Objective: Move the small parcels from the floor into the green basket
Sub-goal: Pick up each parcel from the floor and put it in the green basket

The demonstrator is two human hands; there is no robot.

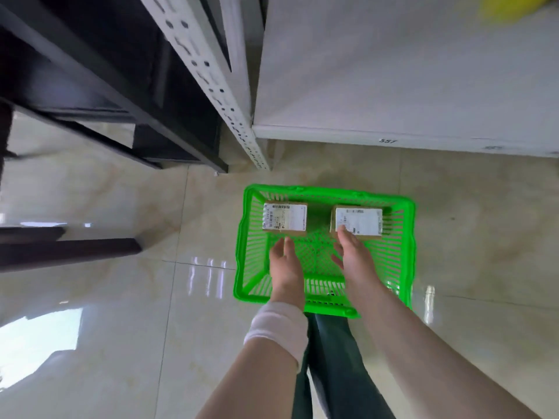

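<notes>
Both small parcels lay inside the green basket (406, 252) on the floor (121, 297), side by side along its far wall: the left parcel (284, 219) and the right parcel (358, 222), labels up, a gap between them. My left hand (286, 261) hung open just short of its parcel, gripping nothing. My right hand (354, 252) was open too, fingertips at the near edge of the right parcel — touching or only above it, I could not tell. No other parcels showed on the floor in view, so I judged the job nearly done. The risk lay in pulling back: a finger dragging the right parcel could tip it — or my wrist bandage (276, 331) could snag the slotted near rim and shift the basket.
</notes>
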